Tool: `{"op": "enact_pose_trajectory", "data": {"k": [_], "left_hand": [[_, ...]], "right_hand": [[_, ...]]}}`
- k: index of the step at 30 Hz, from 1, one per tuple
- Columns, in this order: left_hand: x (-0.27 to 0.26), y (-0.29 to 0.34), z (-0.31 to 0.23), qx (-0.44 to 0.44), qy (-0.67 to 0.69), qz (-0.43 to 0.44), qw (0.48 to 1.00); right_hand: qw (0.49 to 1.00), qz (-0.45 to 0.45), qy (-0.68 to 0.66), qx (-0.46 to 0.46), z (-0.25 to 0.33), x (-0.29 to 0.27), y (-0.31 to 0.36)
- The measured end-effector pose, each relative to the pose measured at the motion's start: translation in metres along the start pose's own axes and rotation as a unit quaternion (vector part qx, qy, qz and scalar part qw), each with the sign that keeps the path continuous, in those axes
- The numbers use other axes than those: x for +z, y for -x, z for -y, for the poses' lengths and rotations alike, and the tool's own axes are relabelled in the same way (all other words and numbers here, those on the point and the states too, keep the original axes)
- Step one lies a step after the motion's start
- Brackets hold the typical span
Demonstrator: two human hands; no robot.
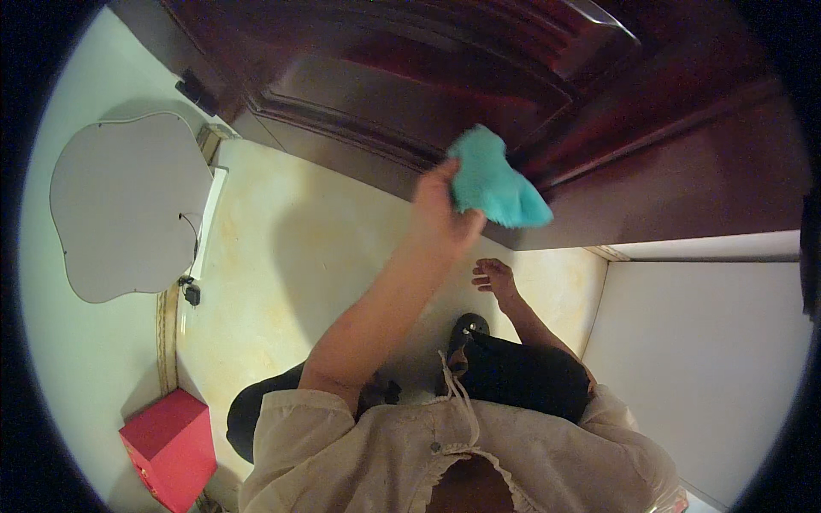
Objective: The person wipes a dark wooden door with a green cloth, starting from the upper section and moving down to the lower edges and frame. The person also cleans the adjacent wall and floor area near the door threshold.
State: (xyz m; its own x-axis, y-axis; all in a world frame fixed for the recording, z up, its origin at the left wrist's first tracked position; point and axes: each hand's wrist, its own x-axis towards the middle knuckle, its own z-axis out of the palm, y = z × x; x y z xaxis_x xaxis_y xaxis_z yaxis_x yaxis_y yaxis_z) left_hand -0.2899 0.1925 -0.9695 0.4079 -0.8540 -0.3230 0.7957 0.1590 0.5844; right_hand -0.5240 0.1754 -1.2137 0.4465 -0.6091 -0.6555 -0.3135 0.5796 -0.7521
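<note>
A teal fluffy cloth (496, 181) is in my left hand (446, 209), which is slightly blurred, its fingers partly hidden behind the cloth. The cloth is at the lower edge of a dark red-brown panelled wooden door (402, 111), seeming to touch its glossy surface. Lower and further right, my right hand (494, 280) hangs above the floor near my knee. Its fingers are loosely bent and apart, and it holds nothing.
To the left, a grey wavy-edged panel (128, 205) leans at the wall, a black plug with cord (191, 293) beside it. A red box (174, 449) stands lower left. A white panel (697, 368) is at the right. Pale marbled floor (248, 256) lies below the door.
</note>
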Motion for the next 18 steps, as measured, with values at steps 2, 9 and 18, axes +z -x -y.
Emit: {"op": "enact_pose_trajectory", "data": {"k": [2,9,18], "left_hand": [[0.001,0.008,-0.048,-0.098,0.251,0.044,0.962],[0.042,0.039,-0.062,0.439,-0.268,-0.173,0.84],[-0.061,-0.031,0.059,0.543,-0.711,0.212,0.393]], "right_hand": [[1.0,0.009,-0.009,0.009,-0.008,0.003,0.011],[0.999,0.017,-0.023,-0.015,0.007,0.003,0.017],[0.997,0.046,-0.02,-0.059,0.038,0.021,0.018]]}}
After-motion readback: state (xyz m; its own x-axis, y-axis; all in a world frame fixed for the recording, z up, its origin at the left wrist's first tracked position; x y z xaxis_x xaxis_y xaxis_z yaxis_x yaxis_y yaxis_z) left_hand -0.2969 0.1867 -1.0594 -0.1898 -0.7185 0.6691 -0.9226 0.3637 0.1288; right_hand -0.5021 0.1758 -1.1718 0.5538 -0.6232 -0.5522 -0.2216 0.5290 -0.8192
